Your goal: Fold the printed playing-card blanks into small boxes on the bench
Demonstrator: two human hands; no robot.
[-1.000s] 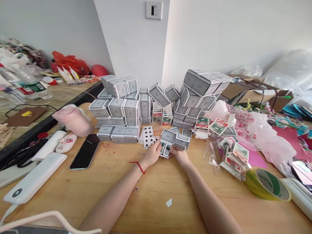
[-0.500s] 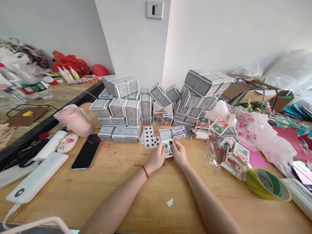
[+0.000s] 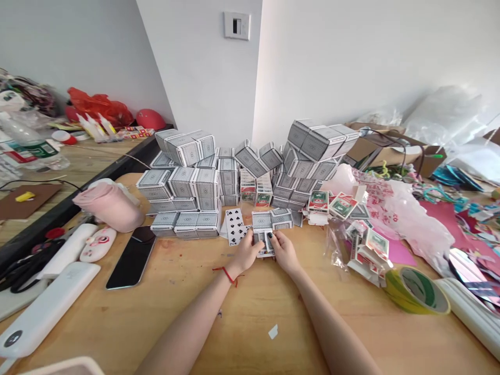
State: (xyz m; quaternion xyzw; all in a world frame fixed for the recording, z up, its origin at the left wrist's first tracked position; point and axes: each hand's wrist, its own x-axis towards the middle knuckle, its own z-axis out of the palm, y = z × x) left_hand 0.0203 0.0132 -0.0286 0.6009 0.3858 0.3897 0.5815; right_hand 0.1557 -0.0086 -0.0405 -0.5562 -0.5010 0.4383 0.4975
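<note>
Two hands meet at the middle of the wooden table (image 3: 242,323), both on one small grey-backed card block (image 3: 262,240).
- Left hand (image 3: 245,253): fingers curled round the block's left edge, gripping it. Red string on the wrist.
- Right hand (image 3: 286,253): dark-nailed fingertips pinch the right edge, closed on the same block.
- Block sits low, at or just above the tabletop (cannot tell whether it touches). It is just in front of two loose grey blocks (image 3: 272,219). Its patterned face tilts up toward the camera. Long axis seems to run left-right, hand to hand, though the fingers hide its ends.
- Nine of spades (image 3: 233,226) lies face up just left of the block, near the left fingertips.
- Behind: wall of stacked grey card blocks (image 3: 195,182), several tilted.
- Left side of table: black phone (image 3: 132,257), pink roll (image 3: 111,205), white power bank (image 3: 42,308).
- Right side: pink plastic bag (image 3: 406,219), yellow-green tape roll (image 3: 416,290), scattered red-and-green card boxes (image 3: 344,204).
- Room: pale walls meeting in a corner, wall switch (image 3: 236,25) above.
</note>
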